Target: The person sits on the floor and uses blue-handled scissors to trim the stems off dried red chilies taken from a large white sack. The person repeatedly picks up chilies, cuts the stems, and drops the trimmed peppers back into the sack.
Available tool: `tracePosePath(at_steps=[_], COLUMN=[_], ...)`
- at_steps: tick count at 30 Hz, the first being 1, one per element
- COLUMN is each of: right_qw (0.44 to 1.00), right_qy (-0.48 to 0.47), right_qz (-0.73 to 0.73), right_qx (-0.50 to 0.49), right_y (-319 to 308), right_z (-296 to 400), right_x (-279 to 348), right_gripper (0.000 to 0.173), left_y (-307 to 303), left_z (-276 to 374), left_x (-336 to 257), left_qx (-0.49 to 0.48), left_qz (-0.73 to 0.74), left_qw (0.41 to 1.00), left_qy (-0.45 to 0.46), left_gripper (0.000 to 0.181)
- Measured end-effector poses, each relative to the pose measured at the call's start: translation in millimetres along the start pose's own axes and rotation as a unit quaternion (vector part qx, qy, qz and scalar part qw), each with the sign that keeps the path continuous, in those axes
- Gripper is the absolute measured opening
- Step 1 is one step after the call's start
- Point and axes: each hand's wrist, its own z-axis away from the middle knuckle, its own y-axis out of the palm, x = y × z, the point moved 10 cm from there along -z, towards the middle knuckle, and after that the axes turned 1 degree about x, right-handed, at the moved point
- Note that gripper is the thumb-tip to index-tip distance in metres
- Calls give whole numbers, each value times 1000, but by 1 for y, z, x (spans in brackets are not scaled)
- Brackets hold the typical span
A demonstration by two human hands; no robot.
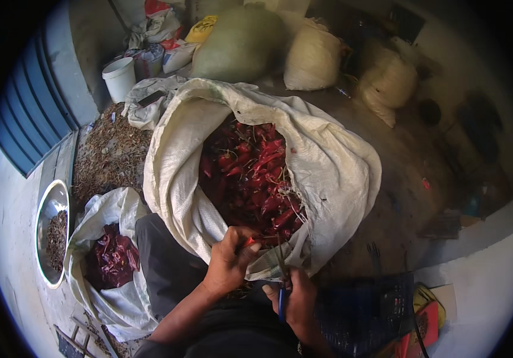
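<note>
My left hand (232, 262) pinches a dried red chili pepper (267, 240) between thumb and fingers, over the near rim of a large white woven sack (337, 156). Whole dried red chilies (256, 174) with stems lie inside this sack. My right hand (299, 297) grips a pair of scissors (282, 293) with blue on the handle. Their blades point away from me, close to the right end of the held chili. A smaller white woven sack (84, 250) stands by my left leg, with dark red chili pieces (113, 257) in it.
Left of the small sack is a metal basin (40, 241) holding brown debris. Stem litter (108, 156) covers the floor near a white bucket (120, 78). A phone-like dark object (151, 98) rests on a plastic bag. Full sacks (312, 56) stand behind; a dark plastic crate (364, 308) is at right.
</note>
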Motion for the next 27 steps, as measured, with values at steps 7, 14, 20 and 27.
tracePosePath(at_steps=[7, 14, 20, 27], right_qw=[999, 999, 995, 834], right_qy=[-24, -27, -1, 165], right_qz=[33, 8, -90, -514], right_qx=[4, 20, 49, 108], right_y=[-3, 5, 6, 52], right_z=[-8, -8, -8, 36], right_x=[15, 5, 10, -17], right_gripper=[56, 56, 48, 48], left_y=[-2, 4, 15, 30], left_z=[-1, 0, 2, 0], left_x=[3, 0, -2, -6], left_qx=[4, 72, 129, 181], left_qz=[98, 53, 26, 108], left_qw=[995, 996, 991, 977], left_qy=[-31, -21, -25, -40], left_gripper=[26, 24, 19, 10])
